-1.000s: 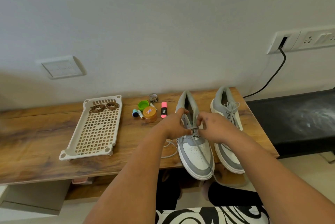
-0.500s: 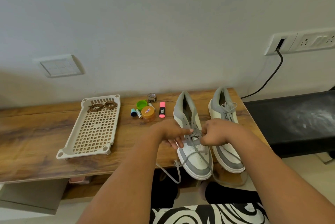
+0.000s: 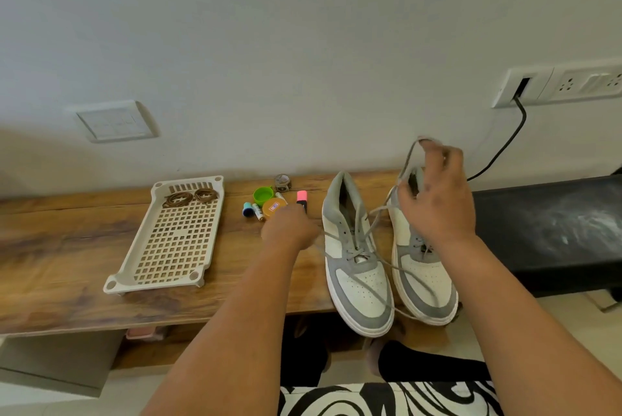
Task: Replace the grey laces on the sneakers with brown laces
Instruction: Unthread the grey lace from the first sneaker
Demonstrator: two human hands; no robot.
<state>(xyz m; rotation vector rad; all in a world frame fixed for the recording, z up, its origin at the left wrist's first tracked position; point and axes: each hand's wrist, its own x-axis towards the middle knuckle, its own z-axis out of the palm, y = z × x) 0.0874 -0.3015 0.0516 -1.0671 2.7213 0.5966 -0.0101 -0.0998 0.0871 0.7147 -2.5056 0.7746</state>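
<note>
The grey lace (image 3: pixel 377 223) is running from the left sneaker (image 3: pixel 356 267) on the bench (image 3: pixel 67 264) up to the right hand (image 3: pixel 434 200), whose fingers are pinching it at one o'clock. The left hand (image 3: pixel 289 227) is gripping its other end. Brown laces (image 3: pixel 190 197) are lying in the tray (image 3: pixel 175 240) at ten o'clock. The orange lid's (image 3: pixel 274 206) label is unreadable.

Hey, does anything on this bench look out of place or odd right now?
Both sneakers' toes, left sneaker and right sneaker, overhang the bench edge; a loose grey lace trails across them.
</note>
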